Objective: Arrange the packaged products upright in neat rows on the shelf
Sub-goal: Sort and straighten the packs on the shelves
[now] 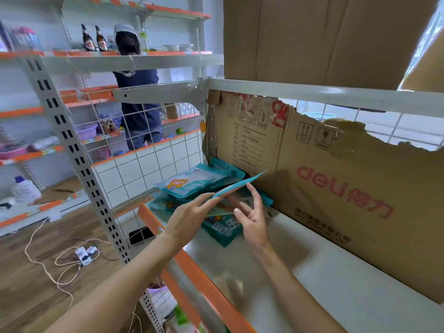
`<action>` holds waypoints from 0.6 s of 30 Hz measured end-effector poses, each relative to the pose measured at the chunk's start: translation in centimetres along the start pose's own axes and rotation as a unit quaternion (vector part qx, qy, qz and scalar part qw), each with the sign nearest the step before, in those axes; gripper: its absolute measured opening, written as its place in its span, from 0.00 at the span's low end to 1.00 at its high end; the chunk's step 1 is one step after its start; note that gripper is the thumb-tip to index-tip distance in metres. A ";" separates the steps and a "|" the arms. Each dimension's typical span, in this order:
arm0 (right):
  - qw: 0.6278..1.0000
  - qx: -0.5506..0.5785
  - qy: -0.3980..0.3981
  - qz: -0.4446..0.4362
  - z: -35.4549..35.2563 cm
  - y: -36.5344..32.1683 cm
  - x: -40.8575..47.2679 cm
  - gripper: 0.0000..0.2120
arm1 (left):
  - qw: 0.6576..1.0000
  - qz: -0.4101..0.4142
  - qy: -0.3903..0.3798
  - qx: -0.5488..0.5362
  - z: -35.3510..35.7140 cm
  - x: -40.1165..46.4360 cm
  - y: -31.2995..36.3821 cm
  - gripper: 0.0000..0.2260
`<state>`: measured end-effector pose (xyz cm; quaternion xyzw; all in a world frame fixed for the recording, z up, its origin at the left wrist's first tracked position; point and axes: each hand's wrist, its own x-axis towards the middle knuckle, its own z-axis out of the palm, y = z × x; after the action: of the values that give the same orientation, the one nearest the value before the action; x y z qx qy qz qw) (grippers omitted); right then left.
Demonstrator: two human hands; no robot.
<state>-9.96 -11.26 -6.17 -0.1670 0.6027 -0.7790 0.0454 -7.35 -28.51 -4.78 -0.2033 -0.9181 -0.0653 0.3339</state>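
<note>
— Cardboard (336, 188), a torn sheet of it, stands along the back of the shelf (324, 284). What lies in front of it?

— A pile of packets (192, 181), teal with a cartoon figure printed on them, heaped flat in the far left corner of the shelf, against the wire grid (149, 162). None of them stands upright.

— And the one being handled?

— A single teal packet (240, 185) is held above the pile, seen almost edge-on. Its long axis runs from lower left to upper right, and the far tip points up toward the cardboard.

— Who holds it?

— The left hand (189, 217) pinches its near end between thumb and fingertips, the fingers only slightly bent.

— The right hand?

— The right hand (252, 219) is beside the packet with its fingers spread and loosely extended. One fingertip reaches up close to the packet's lower edge; whether it touches, I cannot tell. It grips nothing.

— Anything further off?

— Another person (139, 99) stands behind the grid at other shelves, where two bottles (95, 38) stand.
</note>
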 end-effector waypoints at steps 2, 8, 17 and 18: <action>1.000 0.005 -0.008 0.008 0.3 -0.1 0.3 0.29 | 0.999 -0.033 0.026 -0.033 -0.6 0.0 -0.3 0.27; 0.999 0.016 0.004 0.031 1.7 1.2 1.1 0.30 | 0.962 -0.173 0.133 -0.167 -3.1 -0.3 -0.4 0.20; 0.997 -0.033 -0.006 0.069 3.9 3.0 1.5 0.26 | 0.914 -0.311 0.186 -0.184 -4.4 -2.7 -1.4 0.18; 0.996 -0.044 -0.007 0.077 4.1 3.2 1.5 0.26 | 0.906 -0.326 0.187 -0.193 -4.5 -3.1 -1.3 0.18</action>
<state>-10.49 -16.32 -8.02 -0.1270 0.6469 -0.7450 0.1022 -3.11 -31.88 -3.34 0.0631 -0.8232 -0.3836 0.4137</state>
